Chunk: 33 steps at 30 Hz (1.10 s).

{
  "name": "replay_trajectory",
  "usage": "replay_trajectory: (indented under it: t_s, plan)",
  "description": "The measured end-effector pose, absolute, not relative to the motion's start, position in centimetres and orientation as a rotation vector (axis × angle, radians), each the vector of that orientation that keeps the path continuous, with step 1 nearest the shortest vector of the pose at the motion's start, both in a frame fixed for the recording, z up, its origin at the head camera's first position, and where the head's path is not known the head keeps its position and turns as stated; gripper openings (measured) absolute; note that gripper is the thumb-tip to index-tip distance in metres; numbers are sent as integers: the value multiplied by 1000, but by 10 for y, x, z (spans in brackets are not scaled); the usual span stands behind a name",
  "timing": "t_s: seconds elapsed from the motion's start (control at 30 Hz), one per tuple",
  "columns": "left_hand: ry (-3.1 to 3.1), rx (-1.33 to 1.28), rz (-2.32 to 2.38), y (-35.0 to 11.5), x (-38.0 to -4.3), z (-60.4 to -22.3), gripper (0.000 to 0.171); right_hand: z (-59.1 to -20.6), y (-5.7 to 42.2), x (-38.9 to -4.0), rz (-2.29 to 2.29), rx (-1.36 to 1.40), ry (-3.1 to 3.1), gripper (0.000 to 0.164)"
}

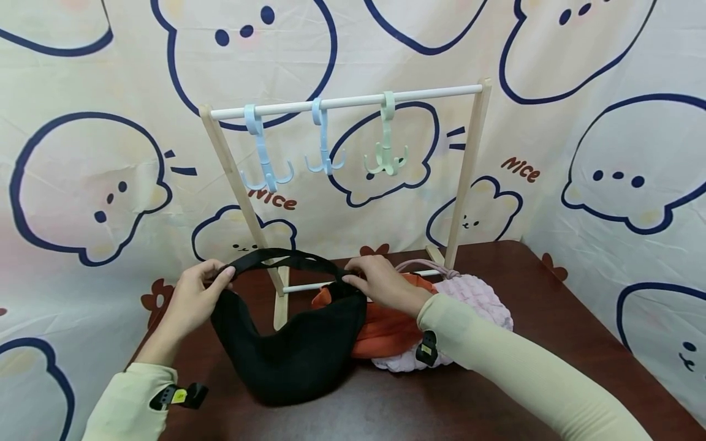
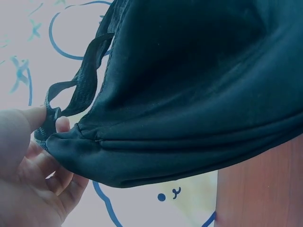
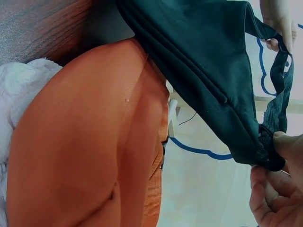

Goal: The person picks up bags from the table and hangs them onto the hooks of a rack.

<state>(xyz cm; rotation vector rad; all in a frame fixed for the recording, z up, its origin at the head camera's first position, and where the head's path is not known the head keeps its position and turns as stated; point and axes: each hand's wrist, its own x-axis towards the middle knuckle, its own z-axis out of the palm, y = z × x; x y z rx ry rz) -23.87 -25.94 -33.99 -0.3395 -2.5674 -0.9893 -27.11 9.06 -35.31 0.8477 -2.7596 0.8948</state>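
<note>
A black shoulder bag (image 1: 292, 355) hangs between both hands, its strap (image 1: 281, 256) arching above the body. My left hand (image 1: 194, 297) pinches the strap where it joins the bag's left end; the left wrist view shows thumb and fingers at that corner (image 2: 61, 142). At the other end, my right hand (image 1: 386, 282) pinches the strap's base, as the right wrist view also shows (image 3: 279, 179). Right behind the black bag lies an orange bag (image 1: 386, 327), partly hidden by it and by the right arm. A pale pink quilted bag (image 1: 477, 297) lies beneath and beside the orange one.
Behind the bags stands a wooden rack with a white top rail (image 1: 353, 101). Two blue hooks (image 1: 266, 162) (image 1: 324, 144) and a green hook (image 1: 388, 144) hang from it. The brown table (image 1: 529, 367) meets a cartoon-printed cloth (image 1: 623, 153) at the back and sides.
</note>
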Motion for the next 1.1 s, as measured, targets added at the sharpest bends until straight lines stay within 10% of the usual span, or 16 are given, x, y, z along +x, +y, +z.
replay_trajectory:
  t_s: [1.1]
  plan:
    - [-2487,-357,-1009,-262,-231,-324,30,-334,84,-266,888,885,-2701,17]
